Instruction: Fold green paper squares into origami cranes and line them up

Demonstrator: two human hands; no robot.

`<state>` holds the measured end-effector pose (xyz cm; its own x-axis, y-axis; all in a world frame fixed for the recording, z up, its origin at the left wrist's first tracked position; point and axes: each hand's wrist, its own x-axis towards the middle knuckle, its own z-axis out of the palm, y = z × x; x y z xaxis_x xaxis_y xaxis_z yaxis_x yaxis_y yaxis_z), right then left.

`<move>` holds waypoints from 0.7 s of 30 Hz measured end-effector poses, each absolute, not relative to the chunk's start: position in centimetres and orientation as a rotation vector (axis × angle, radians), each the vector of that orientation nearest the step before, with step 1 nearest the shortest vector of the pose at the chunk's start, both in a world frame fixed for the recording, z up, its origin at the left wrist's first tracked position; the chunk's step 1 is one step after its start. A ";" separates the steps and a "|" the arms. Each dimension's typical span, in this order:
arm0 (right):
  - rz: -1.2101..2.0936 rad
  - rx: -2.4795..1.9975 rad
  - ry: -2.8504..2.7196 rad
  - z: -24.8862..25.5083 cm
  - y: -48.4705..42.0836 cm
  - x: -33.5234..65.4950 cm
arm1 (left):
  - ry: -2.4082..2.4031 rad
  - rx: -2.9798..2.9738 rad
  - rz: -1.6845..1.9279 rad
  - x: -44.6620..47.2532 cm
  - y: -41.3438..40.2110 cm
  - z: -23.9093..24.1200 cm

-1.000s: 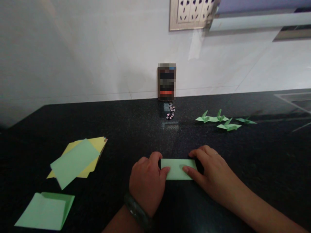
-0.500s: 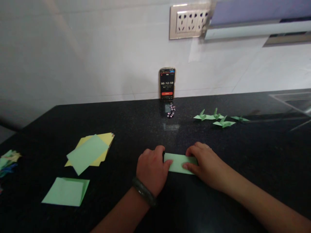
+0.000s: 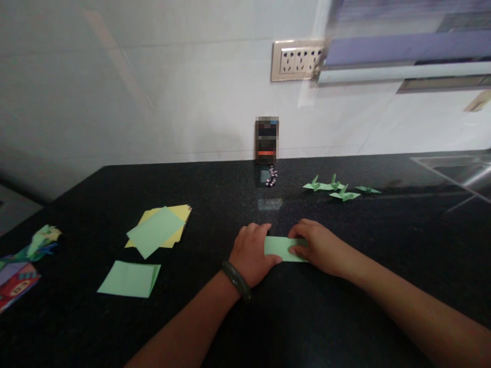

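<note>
A light green folded paper strip (image 3: 283, 248) lies on the black counter (image 3: 345, 317) in front of me. My left hand (image 3: 252, 255), with a dark bangle on its wrist, is curled and presses the strip's left end with the thumb. My right hand (image 3: 319, 247) covers the strip's right end, its fingers bent and pressing down on the paper. Both hands hold the strip flat against the counter.
A stack of yellow and green paper squares (image 3: 159, 232) and a folded green sheet (image 3: 129, 279) lie to the left. Several green paper cranes (image 3: 337, 187) sit at the back right. A phone (image 3: 267, 139) leans on the wall. Colourful paper (image 3: 23, 260) lies at the far left edge.
The view has pulled back and tilted up, so the hands and strip appear smaller and higher. My hands have closed in on the strip, covering more of it.
</note>
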<state>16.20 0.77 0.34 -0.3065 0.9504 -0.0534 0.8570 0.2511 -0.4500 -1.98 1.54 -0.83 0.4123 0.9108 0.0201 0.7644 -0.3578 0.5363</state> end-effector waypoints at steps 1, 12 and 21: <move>0.566 -1.726 -2.311 0.7 0.8 16.0 | 1.428 2.246 0.426 -1.9 1.4 -0.9; 0.761 -1.601 -2.269 1.4 0.7 16.4 | 1.403 2.003 0.638 -1.8 1.3 -0.7; 1.183 -1.477 -1.536 1.1 0.3 16.0 | 1.166 1.405 0.897 -1.7 1.7 -0.1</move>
